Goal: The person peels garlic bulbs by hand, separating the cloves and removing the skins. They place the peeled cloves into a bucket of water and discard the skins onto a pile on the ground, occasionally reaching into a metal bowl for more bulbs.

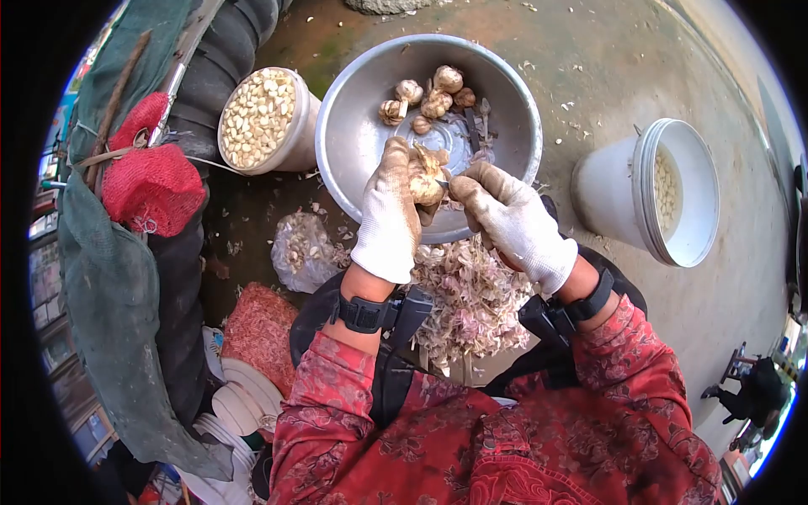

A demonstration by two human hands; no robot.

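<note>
My left hand (390, 212), in a soiled white glove, grips a garlic bulb (427, 175) over the near part of a wide metal basin (343, 156). My gloved right hand (512, 215) is closed beside the bulb, and a small dark blade tip (443, 183) shows between its fingers and the garlic; the rest of that tool is hidden. Several whole garlic bulbs (437, 103) lie in the far part of the basin, with a knife (473, 130) to their right. Garlic skins (471, 307) are heaped below my hands.
A bucket full of peeled cloves (259, 118) stands left of the basin. On the right, a white bucket (613, 189) holds more cloves. A plastic bag (303, 252) and a red mesh sack (257, 332) lie at lower left. A person (752, 393) is at far right.
</note>
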